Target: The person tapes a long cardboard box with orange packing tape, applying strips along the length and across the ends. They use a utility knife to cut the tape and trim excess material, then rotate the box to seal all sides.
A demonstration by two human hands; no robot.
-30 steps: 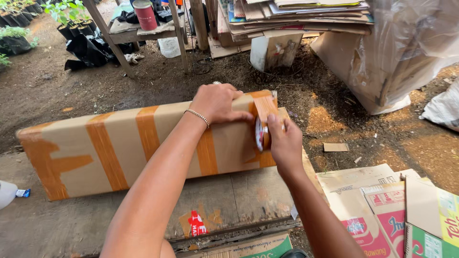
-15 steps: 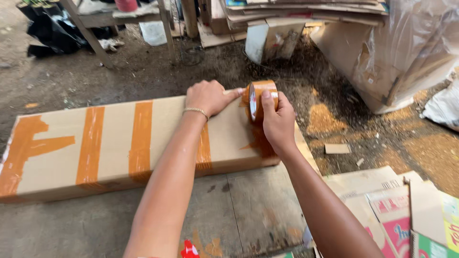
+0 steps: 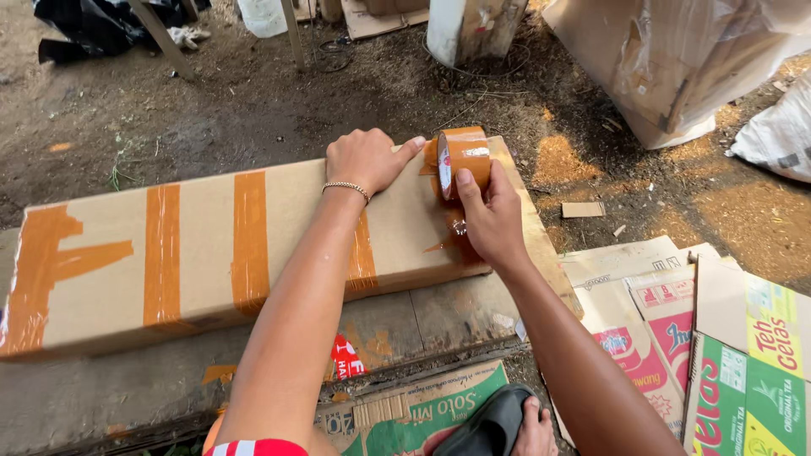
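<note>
A long flat cardboard box (image 3: 203, 245) lies across a low board, banded with several orange-brown tape strips. My left hand (image 3: 365, 159), a thin bracelet at the wrist, presses flat on the box top near its right end, thumb stretched toward the tape. My right hand (image 3: 488, 218) grips a roll of orange-brown packing tape (image 3: 463, 159) standing on edge at the box's far right top edge. A stretch of tape runs from the roll down the box's near side under my right hand.
Flattened printed cartons (image 3: 718, 346) lie at the right and under me. My foot in a black sandal (image 3: 494, 422) shows at the bottom. Dirt ground lies beyond, with a plastic-wrapped cardboard bundle (image 3: 676, 59) far right, a white sack (image 3: 777, 135), black bags (image 3: 93, 29) far left.
My right hand has carried the tape roll from the box's near side up and over onto its top edge, trailing tape. My left hand stayed pressed on the box. The camera tilted down.
</note>
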